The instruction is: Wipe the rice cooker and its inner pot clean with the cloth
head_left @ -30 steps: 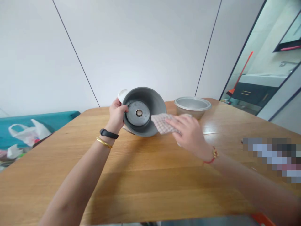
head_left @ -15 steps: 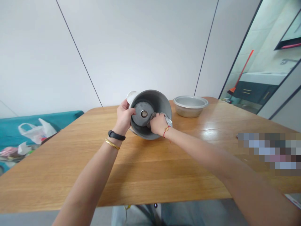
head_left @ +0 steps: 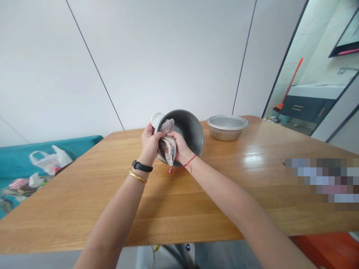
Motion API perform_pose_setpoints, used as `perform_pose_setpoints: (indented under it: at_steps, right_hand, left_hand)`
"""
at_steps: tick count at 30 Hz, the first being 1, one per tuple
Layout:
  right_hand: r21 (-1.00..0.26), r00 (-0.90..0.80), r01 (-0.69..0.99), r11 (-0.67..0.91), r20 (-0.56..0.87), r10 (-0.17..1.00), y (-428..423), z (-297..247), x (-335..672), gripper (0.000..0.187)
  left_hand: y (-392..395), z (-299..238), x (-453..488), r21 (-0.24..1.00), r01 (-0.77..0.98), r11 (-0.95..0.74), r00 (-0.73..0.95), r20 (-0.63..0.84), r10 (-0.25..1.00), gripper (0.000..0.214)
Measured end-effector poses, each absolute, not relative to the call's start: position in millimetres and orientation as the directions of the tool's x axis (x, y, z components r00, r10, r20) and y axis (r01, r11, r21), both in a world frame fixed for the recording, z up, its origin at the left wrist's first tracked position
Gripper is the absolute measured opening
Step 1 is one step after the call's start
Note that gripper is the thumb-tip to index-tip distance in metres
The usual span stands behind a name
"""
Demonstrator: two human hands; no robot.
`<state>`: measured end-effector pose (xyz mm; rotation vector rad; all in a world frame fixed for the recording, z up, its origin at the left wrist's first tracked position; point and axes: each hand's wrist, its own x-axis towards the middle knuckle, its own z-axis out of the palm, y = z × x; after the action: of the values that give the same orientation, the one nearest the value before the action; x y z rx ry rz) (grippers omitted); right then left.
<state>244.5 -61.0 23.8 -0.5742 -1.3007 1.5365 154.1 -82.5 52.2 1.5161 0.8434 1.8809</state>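
A round rice cooker body [head_left: 192, 125] lies tipped towards me on the table, its dark grey inside facing me. My left hand [head_left: 150, 142] grips its left rim, thumb over the edge, beside a white round part [head_left: 157, 118]. A patterned cloth [head_left: 168, 146] is bunched in my right hand [head_left: 181, 146], which presses it to the inner left wall near my left thumb. The cloth and hand hide much of the cooker's bottom. A wide silver metal basin [head_left: 227, 133] stands upright to the right, apart from both hands.
The wooden table [head_left: 112, 209] reaches the white panelled wall [head_left: 168, 56]. A blurred-out patch [head_left: 328, 183] covers something at the right. Left of the table, a white plastic bag [head_left: 52, 160] lies on a teal seat [head_left: 84, 144]. A red broom [head_left: 291, 84] leans in the doorway.
My right hand has moved the cloth from the cooker's lower right inside across to its left wall, next to my left hand. My left hand keeps its hold on the rim.
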Motion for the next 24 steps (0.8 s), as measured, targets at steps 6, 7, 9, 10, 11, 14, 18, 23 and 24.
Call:
perform_pose_setpoints:
  at_steps: [6,7,9,10,11,14,18,23,24]
  right_hand:
    - [-0.824,-0.014,-0.332,0.460,0.492,0.871,-77,33,236,0.056]
    - [-0.816,0.013,-0.145,0.560,0.565,0.825,-79,34,238,0.057]
    - [-0.685,-0.008,0.277,0.674,0.700,0.715,-77,39,248,0.058]
    - [-0.573,-0.053,0.450,0.685,0.749,0.661,-73,44,255,0.059]
    - [-0.455,-0.108,0.575,0.680,0.782,0.614,-68,48,264,0.061]
    - [-0.246,-0.163,0.772,0.586,0.814,0.557,-48,56,295,0.065]
    - [-0.280,0.061,0.901,0.331,0.838,0.542,-35,32,333,0.061]
    - [0.219,-0.471,0.833,0.508,0.762,0.444,-36,-6,344,0.052]
    - [0.307,-0.582,0.773,0.555,0.692,0.428,-34,-4,344,0.052]
  left_hand:
    - [-84,49,153,0.768,-0.013,-0.640,-0.184,0.627,0.757,0.049]
    - [-84,48,153,0.766,-0.008,-0.643,-0.184,0.631,0.754,0.049]
    - [-86,46,153,0.757,0.015,-0.653,-0.179,0.644,0.743,0.051]
    - [-86,45,152,0.754,0.029,-0.656,-0.177,0.650,0.739,0.053]
    - [-87,44,152,0.753,0.040,-0.657,-0.177,0.652,0.737,0.055]
    - [-91,41,150,0.761,0.041,-0.648,-0.195,0.642,0.742,0.058]
    - [-93,40,151,0.770,0.035,-0.638,-0.259,0.623,0.738,0.057]
    - [-89,42,160,0.746,-0.025,-0.665,-0.243,0.641,0.728,0.058]
    - [-88,42,161,0.739,-0.020,-0.673,-0.231,0.652,0.723,0.059]
